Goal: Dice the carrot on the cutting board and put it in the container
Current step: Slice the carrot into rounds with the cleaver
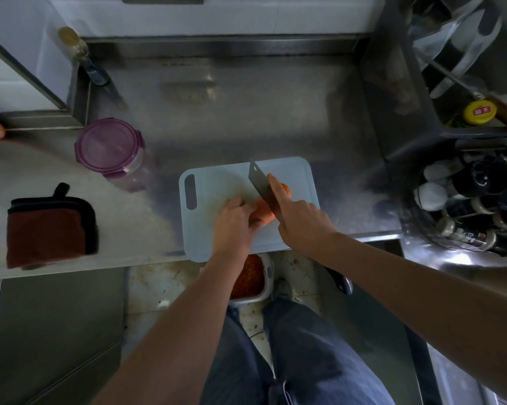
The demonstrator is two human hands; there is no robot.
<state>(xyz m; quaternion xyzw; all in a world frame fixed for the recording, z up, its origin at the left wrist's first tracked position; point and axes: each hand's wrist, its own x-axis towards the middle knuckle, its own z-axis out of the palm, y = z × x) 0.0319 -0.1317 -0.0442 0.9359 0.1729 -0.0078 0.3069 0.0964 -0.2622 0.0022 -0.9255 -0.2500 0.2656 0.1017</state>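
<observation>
Head camera: on a pale blue cutting board [214, 182] at the edge of a steel counter [246, 112], the left hand [234, 220] curls round the near end of an undiced carrot [266, 213]. The right hand [300, 220] grips a cleaver [259, 185], forefinger laid along its spine, blade across the carrot's middle. A purple-lidded container [109, 147] stands closed, well to the left. The risk is the round carrot rolling under the blade — toward fingertips just beside it.
</observation>
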